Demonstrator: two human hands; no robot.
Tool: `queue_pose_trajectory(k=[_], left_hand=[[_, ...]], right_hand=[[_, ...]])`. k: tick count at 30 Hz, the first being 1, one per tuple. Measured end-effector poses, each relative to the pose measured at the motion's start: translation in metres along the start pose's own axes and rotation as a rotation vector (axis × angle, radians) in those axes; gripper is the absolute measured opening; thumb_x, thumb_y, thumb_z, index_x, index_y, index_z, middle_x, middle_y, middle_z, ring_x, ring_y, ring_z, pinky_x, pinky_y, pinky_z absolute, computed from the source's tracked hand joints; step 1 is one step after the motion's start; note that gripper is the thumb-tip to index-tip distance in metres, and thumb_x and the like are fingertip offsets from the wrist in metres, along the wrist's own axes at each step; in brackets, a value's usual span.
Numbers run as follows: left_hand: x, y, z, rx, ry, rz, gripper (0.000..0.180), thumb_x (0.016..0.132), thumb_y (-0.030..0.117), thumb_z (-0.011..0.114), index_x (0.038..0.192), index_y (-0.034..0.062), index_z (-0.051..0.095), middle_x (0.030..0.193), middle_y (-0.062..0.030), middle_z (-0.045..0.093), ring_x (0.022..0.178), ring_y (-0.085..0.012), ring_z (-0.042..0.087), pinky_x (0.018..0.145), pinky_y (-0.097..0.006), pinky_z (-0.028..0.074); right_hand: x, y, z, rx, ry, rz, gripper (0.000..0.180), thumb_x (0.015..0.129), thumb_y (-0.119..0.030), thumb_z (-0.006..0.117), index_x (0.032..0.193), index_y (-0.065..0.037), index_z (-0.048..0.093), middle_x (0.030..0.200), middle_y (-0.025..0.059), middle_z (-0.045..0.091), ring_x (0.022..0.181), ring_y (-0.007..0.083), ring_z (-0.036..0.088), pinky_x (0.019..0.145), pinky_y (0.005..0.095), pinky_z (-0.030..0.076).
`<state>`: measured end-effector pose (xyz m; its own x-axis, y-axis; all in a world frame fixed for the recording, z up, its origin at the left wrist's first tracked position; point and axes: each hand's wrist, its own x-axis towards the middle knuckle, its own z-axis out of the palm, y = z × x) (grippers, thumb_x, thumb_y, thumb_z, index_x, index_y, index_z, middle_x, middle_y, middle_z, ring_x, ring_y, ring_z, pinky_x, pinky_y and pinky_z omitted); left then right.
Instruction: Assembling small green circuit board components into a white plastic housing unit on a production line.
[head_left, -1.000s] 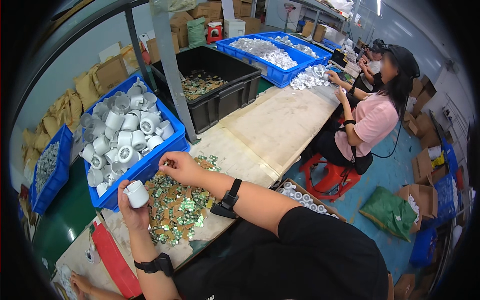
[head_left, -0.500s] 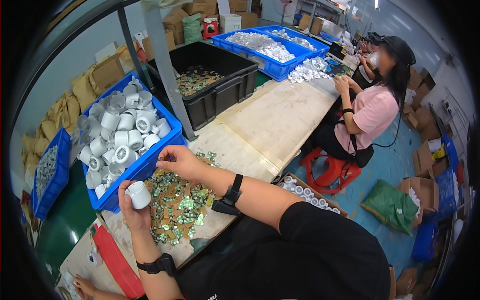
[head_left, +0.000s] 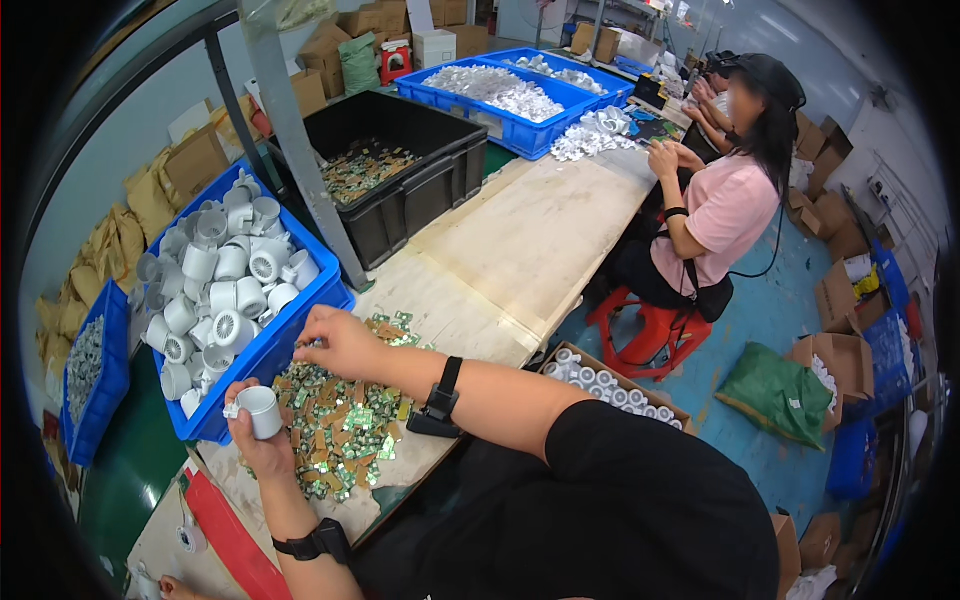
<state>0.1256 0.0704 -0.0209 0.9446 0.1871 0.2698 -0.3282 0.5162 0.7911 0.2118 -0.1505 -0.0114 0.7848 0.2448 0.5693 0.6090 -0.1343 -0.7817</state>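
Near circuit boards: white cup is gripped by left fingers.
Right fingers: curled, grip unclear.
Cup handling: underway, seemingly; steadiness is needed.

white cup-shaped housing held beside a heap of small circuit boards
the housing is gripped in the left hand, its round mouth turned up, its smooth wall slightly tilted, a small tab seen at one side. the green and brown boards are piled loosely, many overlapped, on the pale worktop.
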Motion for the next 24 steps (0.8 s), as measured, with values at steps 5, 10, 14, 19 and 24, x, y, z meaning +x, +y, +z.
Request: queue_pose_trajectory(k=[5, 10, 14, 19, 24], left_hand=[[-0.001, 0.001, 0.000, 0.042, -0.001, 0.017, 0.050, 0.092, 0.038, 0.069, 0.130, 0.0086, 0.052, 0.124, -0.0093, 0.059, 0.099, -0.0181, 0.062, 0.058, -0.032, 0.055], [-0.001, 0.001, 0.006, 0.105, 0.013, 0.051, 0.051, 0.094, 0.036, 0.069, 0.131, 0.0081, 0.049, 0.125, -0.0092, 0.059, 0.098, -0.0186, 0.064, 0.057, -0.030, 0.055], [-0.002, 0.001, 0.016, 0.119, 0.142, 0.072, 0.049, 0.095, 0.033, 0.067, 0.133, 0.0088, 0.046, 0.126, -0.0090, 0.059, 0.098, -0.0214, 0.067, 0.058, -0.031, 0.055], [-0.003, 0.006, 0.022, 0.166, 0.128, 0.043, 0.050, 0.096, 0.029, 0.067, 0.135, 0.0083, 0.044, 0.123, -0.0086, 0.060, 0.097, -0.0230, 0.068, 0.061, -0.030, 0.052], [0.000, 0.005, 0.009, 0.140, 0.132, 0.018, 0.051, 0.099, 0.027, 0.061, 0.143, 0.0087, 0.044, 0.114, -0.0065, 0.064, 0.089, -0.0200, 0.066, 0.060, -0.029, 0.046]], right_hand=[[0.000, -0.009, -0.003, -0.066, -0.054, -0.068, 0.019, 0.083, -0.017, 0.083, 0.092, -0.003, 0.075, 0.080, 0.0078, 0.062, 0.070, 0.0224, 0.061, 0.064, 0.0359, 0.050], [0.001, -0.004, 0.000, -0.021, 0.034, 0.021, 0.013, 0.086, -0.014, 0.078, 0.092, -0.002, 0.075, 0.077, 0.0082, 0.066, 0.066, 0.0177, 0.061, 0.061, 0.0326, 0.050], [0.000, -0.003, 0.000, -0.041, 0.000, 0.025, 0.013, 0.087, -0.014, 0.078, 0.091, -0.002, 0.075, 0.079, 0.0083, 0.067, 0.065, 0.0159, 0.061, 0.061, 0.0309, 0.050], [0.001, -0.001, 0.001, -0.015, 0.050, 0.003, 0.014, 0.087, -0.015, 0.078, 0.089, -0.001, 0.075, 0.079, 0.0083, 0.066, 0.064, 0.0159, 0.062, 0.060, 0.0305, 0.050], [0.001, -0.003, 0.003, 0.000, 0.042, 0.040, 0.015, 0.086, -0.016, 0.078, 0.088, -0.001, 0.074, 0.078, 0.0103, 0.067, 0.066, 0.0206, 0.064, 0.062, 0.0336, 0.051]])
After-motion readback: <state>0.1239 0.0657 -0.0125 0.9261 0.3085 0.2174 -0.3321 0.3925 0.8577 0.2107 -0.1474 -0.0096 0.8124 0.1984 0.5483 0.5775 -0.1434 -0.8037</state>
